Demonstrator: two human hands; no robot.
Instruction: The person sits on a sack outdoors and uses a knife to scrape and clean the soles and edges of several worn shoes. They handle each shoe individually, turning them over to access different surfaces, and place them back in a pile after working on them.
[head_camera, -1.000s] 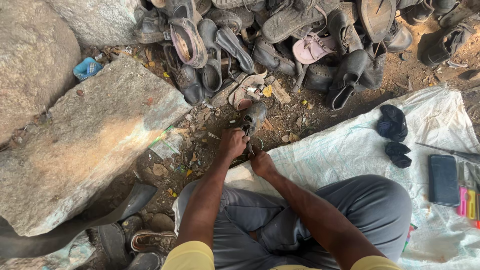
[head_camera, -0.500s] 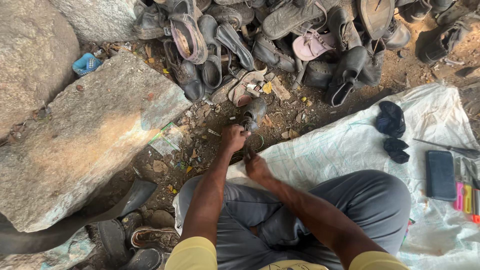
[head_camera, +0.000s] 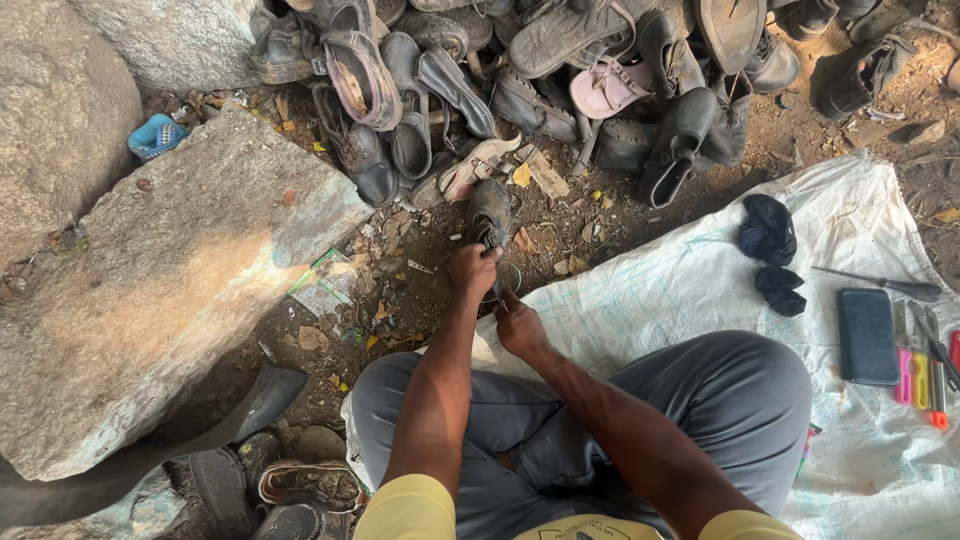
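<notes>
The left hand grips a worn dark shoe on the littered ground just beyond the white sack. The right hand pinches something too small to tell beside it.

Shoe pile behind hands

You are looking down at bare brown dirt ground littered with dry leaves and scraps. A big flat grey stone slab lies at the left edge, a rounded grey boulder behind it. A white woven sack sheet covers the ground's right side. Daylight is soft and even.
</notes>
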